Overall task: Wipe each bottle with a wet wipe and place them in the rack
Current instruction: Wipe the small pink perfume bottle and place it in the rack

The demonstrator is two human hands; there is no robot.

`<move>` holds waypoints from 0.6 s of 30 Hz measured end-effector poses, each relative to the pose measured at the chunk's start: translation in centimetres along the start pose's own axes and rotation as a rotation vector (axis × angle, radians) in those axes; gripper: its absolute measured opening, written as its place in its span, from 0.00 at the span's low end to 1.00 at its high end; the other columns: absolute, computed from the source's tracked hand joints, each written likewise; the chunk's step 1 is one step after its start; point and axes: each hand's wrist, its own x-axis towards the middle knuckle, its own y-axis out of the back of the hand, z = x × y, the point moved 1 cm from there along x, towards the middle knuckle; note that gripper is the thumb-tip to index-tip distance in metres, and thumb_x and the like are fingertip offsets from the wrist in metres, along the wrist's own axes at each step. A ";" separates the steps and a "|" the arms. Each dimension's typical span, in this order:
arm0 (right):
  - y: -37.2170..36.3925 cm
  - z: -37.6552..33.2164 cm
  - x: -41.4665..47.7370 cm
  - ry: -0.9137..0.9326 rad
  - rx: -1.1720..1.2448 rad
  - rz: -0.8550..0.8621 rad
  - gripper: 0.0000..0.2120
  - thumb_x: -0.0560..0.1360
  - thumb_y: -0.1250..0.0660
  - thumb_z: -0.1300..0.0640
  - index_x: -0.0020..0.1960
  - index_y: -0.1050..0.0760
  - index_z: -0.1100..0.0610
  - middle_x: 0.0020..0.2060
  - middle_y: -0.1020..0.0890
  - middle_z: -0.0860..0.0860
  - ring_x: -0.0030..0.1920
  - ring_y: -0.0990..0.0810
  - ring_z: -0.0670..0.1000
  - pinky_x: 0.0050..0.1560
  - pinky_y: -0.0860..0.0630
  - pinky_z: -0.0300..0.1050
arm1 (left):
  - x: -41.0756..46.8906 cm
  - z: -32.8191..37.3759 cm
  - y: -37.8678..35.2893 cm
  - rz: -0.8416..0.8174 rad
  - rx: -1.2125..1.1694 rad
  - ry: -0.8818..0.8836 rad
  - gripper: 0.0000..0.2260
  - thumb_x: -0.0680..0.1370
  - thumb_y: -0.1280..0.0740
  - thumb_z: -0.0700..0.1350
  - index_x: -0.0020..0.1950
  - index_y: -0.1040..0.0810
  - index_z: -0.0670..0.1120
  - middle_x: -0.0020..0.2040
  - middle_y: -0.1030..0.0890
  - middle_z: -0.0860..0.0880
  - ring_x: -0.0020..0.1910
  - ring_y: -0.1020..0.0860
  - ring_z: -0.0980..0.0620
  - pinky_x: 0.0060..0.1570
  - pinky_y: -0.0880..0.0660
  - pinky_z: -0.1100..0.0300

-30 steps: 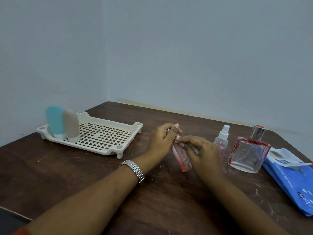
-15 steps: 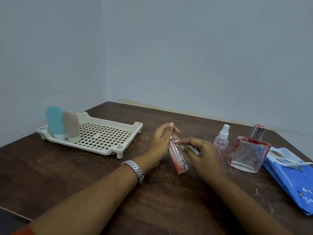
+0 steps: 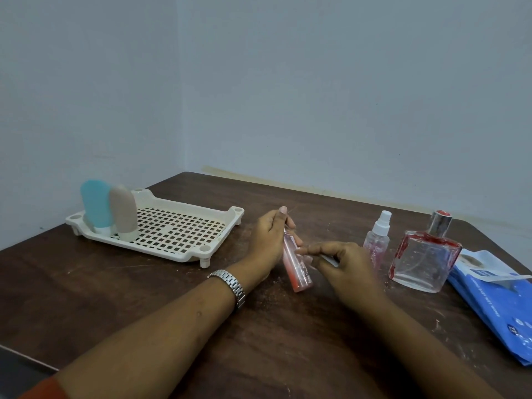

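Note:
My left hand [image 3: 267,240] grips the top of a slim pink bottle [image 3: 298,269] that tilts with its base toward me, just above the table. My right hand [image 3: 342,266] pinches a small white wet wipe [image 3: 329,259] against the bottle's side. A white perforated rack [image 3: 178,234] lies at the left, with a blue bottle [image 3: 95,207] and a beige bottle [image 3: 123,214] standing cap-down in its far corner. A small clear spray bottle [image 3: 377,240] and a square glass bottle [image 3: 423,254] with red stains stand to the right.
A blue pack of wet wipes [image 3: 495,309] lies at the right table edge, its flap peeled open. The brown wooden table [image 3: 144,306] meets grey walls at the back and left. A metal watch [image 3: 230,283] is on my left wrist.
The pink bottle has shifted a little to the left and stands more upright in my left hand. My right hand with the wipe has slid along the bottle's side.

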 end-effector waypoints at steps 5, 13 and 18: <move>0.3 -0.2 -0.2 0.055 -0.114 -0.084 0.12 0.71 0.30 0.66 0.48 0.17 0.50 0.45 0.19 0.39 0.43 0.23 0.32 0.46 0.29 0.24 | 0.1 -0.1 0.2 0.046 -0.026 0.065 0.16 0.84 0.46 0.49 0.39 0.31 0.44 0.27 0.21 0.45 0.25 0.23 0.47 0.31 0.25 0.57; 0.9 -0.6 -0.4 -0.028 -0.029 -0.140 0.11 0.71 0.29 0.62 0.43 0.19 0.45 0.38 0.21 0.34 0.43 0.23 0.30 0.41 0.30 0.24 | 0.0 -0.1 0.2 0.067 -0.013 0.088 0.16 0.84 0.47 0.48 0.39 0.33 0.44 0.26 0.22 0.45 0.22 0.23 0.48 0.26 0.26 0.60; 0.1 -0.9 -0.2 0.027 -0.112 -0.088 0.11 0.72 0.30 0.63 0.47 0.18 0.48 0.44 0.20 0.36 0.43 0.25 0.27 0.45 0.30 0.22 | 0.0 -0.3 0.1 0.097 0.044 0.053 0.16 0.84 0.47 0.48 0.38 0.32 0.44 0.28 0.22 0.43 0.22 0.24 0.53 0.30 0.28 0.60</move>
